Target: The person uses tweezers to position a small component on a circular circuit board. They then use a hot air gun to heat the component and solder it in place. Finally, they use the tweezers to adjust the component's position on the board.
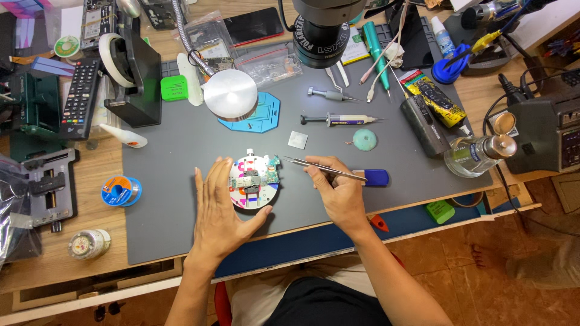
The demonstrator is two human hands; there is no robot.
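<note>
Left hand (220, 208): open, flat on grey mat (181, 199), fingers touching round holder (254, 182) bearing circuit board (257, 177). Right hand (338, 193): gripping tweezers (323, 169), tips just beside board. Syringe (341, 120) lies beyond, well apart.

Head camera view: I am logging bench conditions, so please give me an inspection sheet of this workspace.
Surface: grey mat on a wooden bench.
Job's things: circuit board clamped on a round holder; tweezers pointing at the board.
Clutter: syringe, remote control, solder spool, glass bottle, tape dispenser.
Grippers: left hand steadies the holder; right hand grips the tweezers.
Cables: black leads at the right by the station.
Surroundings: tiled floor; microscope head overhead.
</note>
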